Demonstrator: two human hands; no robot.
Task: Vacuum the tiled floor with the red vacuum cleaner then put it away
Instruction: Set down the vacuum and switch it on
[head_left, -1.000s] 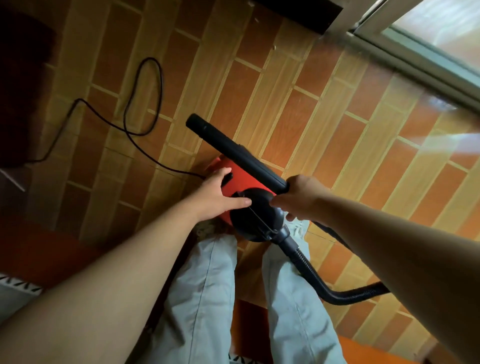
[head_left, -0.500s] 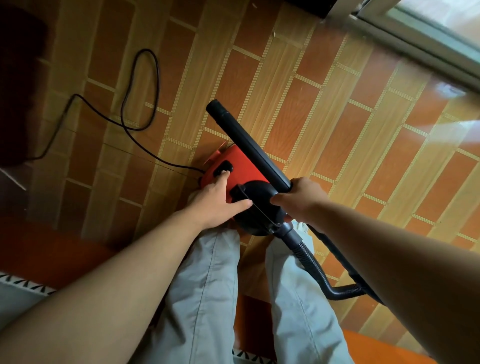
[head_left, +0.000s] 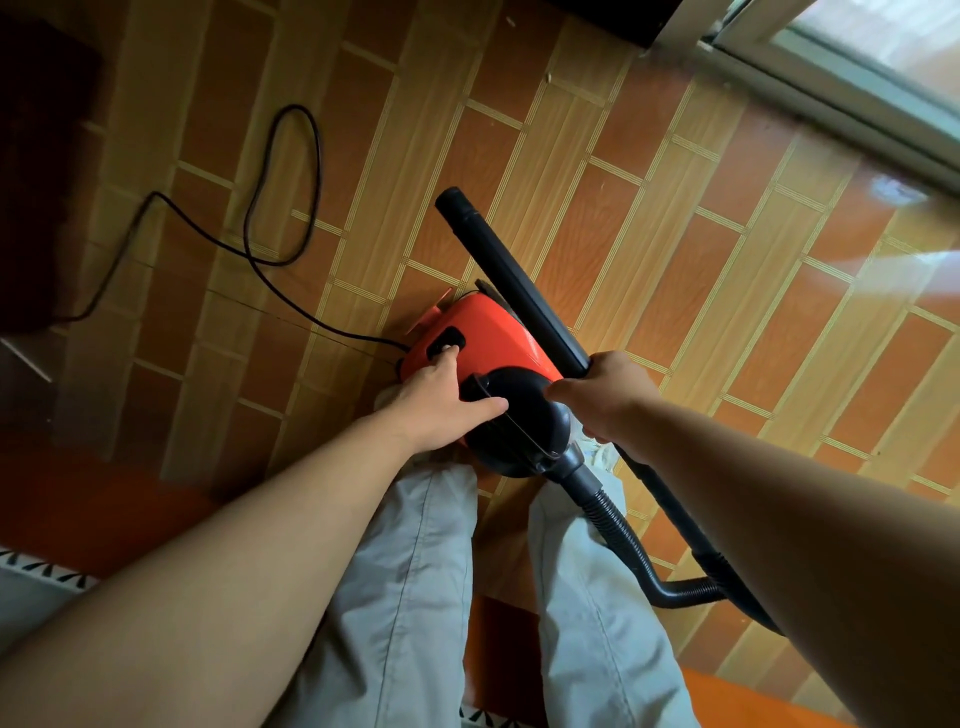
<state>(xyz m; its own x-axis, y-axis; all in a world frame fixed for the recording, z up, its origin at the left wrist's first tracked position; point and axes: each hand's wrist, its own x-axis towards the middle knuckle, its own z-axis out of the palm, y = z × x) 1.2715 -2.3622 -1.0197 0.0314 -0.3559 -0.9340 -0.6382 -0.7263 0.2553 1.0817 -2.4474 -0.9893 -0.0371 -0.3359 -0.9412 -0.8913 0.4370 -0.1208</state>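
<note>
The right hand is gripping the tube steady while the flat left hand is touching the switch on the red vacuum cleaner.

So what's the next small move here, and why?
Probably press the switch with the left hand: its fingertip rests on that black button atop the vacuum, while the right hand grips the wand.

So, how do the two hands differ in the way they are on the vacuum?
The left hand has straight fingers; the right hand has curled ones. The left hand rests on the red vacuum, one finger at its black switch; the right hand grips the black tube. Both are bare.
</note>
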